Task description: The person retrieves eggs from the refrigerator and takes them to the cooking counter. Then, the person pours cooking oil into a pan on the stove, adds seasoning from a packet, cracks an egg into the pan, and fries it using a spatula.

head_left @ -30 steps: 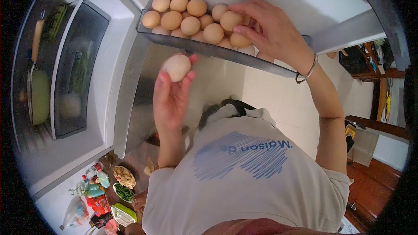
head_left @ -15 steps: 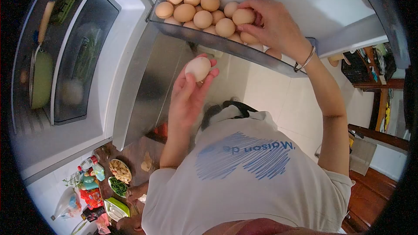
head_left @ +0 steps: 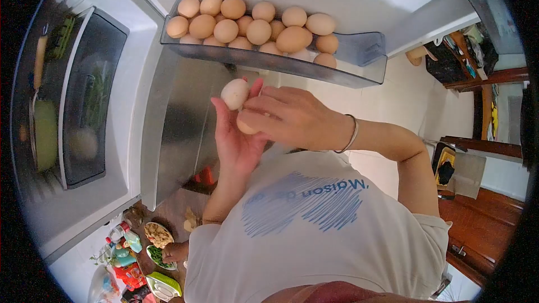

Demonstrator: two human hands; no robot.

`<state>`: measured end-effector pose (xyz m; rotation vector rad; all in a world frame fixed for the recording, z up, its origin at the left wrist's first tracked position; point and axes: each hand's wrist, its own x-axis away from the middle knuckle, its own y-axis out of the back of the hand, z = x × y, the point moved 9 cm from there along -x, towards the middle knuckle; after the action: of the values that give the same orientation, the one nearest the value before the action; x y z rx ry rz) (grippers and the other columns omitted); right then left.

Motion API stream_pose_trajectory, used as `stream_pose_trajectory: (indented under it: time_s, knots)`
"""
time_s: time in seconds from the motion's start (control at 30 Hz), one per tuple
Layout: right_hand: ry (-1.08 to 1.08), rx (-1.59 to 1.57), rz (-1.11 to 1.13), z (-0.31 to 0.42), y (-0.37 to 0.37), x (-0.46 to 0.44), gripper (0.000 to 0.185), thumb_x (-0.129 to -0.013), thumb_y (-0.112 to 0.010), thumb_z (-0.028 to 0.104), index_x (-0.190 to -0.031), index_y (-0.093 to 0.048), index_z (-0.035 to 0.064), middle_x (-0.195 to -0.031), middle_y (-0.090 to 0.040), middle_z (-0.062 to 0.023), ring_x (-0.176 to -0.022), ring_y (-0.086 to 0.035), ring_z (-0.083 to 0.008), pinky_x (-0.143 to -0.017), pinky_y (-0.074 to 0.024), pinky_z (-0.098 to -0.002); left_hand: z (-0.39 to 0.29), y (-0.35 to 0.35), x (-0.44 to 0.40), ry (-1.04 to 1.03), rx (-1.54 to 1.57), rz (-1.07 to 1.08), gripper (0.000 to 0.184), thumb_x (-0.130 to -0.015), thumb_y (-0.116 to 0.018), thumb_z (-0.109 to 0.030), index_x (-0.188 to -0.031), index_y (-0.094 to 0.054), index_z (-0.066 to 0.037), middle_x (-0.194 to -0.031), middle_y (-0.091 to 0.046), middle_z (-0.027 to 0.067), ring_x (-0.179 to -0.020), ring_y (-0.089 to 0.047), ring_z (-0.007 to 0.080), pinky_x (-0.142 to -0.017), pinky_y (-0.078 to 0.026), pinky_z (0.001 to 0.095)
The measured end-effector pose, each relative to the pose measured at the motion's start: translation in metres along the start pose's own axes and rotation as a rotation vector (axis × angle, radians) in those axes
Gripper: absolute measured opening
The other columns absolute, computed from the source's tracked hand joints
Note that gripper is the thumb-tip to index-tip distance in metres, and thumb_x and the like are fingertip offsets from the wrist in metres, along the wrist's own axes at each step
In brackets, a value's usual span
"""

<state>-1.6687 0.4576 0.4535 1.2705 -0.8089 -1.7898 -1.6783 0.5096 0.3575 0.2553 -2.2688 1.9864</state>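
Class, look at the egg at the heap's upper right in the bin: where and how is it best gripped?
Probably pinch the egg across its rounded middle, coming from above and the right: it lies on its side, top and right end exposed, while neighbouring eggs crowd its left.

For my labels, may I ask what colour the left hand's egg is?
That egg is pale cream, seen best in the head view.
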Motion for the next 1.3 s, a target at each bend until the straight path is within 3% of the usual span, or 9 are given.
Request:
stream_pose_trajectory:
  time_s: [0.07,0.13,0.17,0.23,0.33,0.6,1.3]
  knots:
    - [-0.039,-0.089,-0.137,-0.011,0.023,-0.004,0.019,-0.073,-0.065,0.014,-0.091,-0.059,0.0083,-0.095,-0.059,-0.0064,-0.079,-0.058,-0.0255,-0.064,-0.0499,-0.0338,0.0,0.011,0.0,0.016,-0.024,-0.075,0.059,-0.088,-0.037,-0.054,-0.125,-0.042,-0.009,-0.122,-0.049,0.0127,-0.108,-0.051,0.0218,-0.085,-0.048,0.0386]
    - [-0.099,0.216,-0.157,-0.035,0.06,-0.002,0.019,-0.072,-0.065,0.012,-0.09,-0.06,0.0087,-0.097,-0.059,-0.0075,-0.081,-0.058,-0.0271,-0.066,-0.0491,-0.0348,0.009,0.021,-0.001,0.152,0.233,-0.067,0.057,-0.087,-0.04,-0.055,-0.118,-0.047,-0.008,-0.104,-0.058,0.0092,-0.086,-0.058,0.017,-0.071,-0.053,0.0314]
    - [-0.204,0.286,-0.2,-0.06,0.078,0.003,0.021,-0.072,-0.065,0.011,-0.092,-0.06,0.0089,-0.097,-0.059,-0.0081,-0.082,-0.057,-0.0276,-0.067,-0.0488,-0.0352,0.007,0.022,0.0,0.152,0.234,-0.068,0.057,-0.087,-0.04,-0.055,-0.118,-0.047,-0.008,-0.104,-0.058,0.0092,-0.086,-0.058,0.017,-0.071,-0.053,0.0314]
    - [-0.309,0.356,-0.242,-0.093,0.099,0.014,0.022,-0.071,-0.066,0.011,-0.093,-0.06,0.009,-0.096,-0.059,-0.0086,-0.083,-0.057,-0.0281,-0.069,-0.0485,-0.0357,0.008,0.024,0.002,0.178,0.157,-0.062,0.054,-0.084,-0.049,-0.053,-0.11,-0.051,-0.005,-0.082,-0.057,0.0047,-0.069,-0.05,0.0126,-0.058,-0.049,0.0269]
    - [-0.393,0.504,-0.156,-0.11,0.102,0.021,0.027,-0.07,-0.067,0.011,-0.096,-0.06,0.0095,-0.095,-0.057,-0.0084,-0.083,-0.057,-0.0286,-0.07,-0.0486,-0.0359,0.008,0.023,0.004,0.166,0.164,-0.094,0.051,-0.084,-0.049,-0.052,-0.104,-0.053,-0.005,-0.074,-0.051,0.0019,-0.064,-0.047,0.0112,-0.054,-0.047,0.0254]
    - [-0.52,0.559,-0.045,-0.126,0.081,0.029,0.032,-0.065,-0.068,0.015,-0.094,-0.056,0.0106,-0.098,-0.053,-0.0117,-0.082,-0.059,-0.0307,-0.068,-0.0508,-0.0397,0.009,0.023,0.002,0.157,0.154,-0.062,0.051,-0.084,-0.049,-0.053,-0.099,-0.054,-0.004,-0.071,-0.05,0.0013,-0.061,-0.044,0.011,-0.054,-0.047,0.0253]
    - [-0.419,0.587,-0.03,-0.124,0.075,0.026,0.032,-0.069,-0.065,0.012,-0.098,-0.051,0.0059,-0.101,-0.05,-0.0162,-0.081,-0.059,-0.0318,-0.068,-0.051,-0.0399,0.021,0.029,0.007,0.122,0.107,-0.127,0.051,-0.083,-0.051,-0.052,-0.097,-0.055,-0.004,-0.069,-0.049,0.001,-0.06,-0.043,0.0105,-0.054,-0.047,0.0241]
